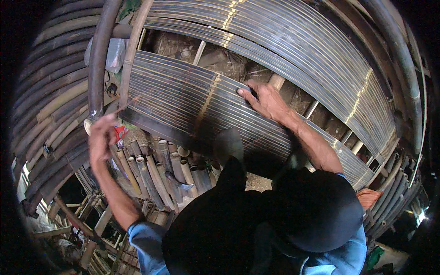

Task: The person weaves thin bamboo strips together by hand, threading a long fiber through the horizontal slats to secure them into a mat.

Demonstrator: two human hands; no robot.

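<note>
A dark slatted panel (174,91) of narrow strips with pale gaps lies in front of me, with a pale band of ties across it. My right hand (266,101) rests at its far edge, fingers curled over the edge and thumb on top. My left hand (103,137) is raised beside the panel's near left corner, close to an upright dark bamboo pole (97,68). Motion smears its fingers, so any held thing cannot be made out. Thin reddish lines, perhaps thread, cross the panel. My dark lap and knees hide part of its near edge.
Beyond a gap showing the ground lies a larger slatted panel (284,41). Cut bamboo tubes (176,162) stand upright below, with a curved blade (178,182) among them. Bamboo poles (55,87) are stacked at left. A red packet (120,133) sits near my left hand.
</note>
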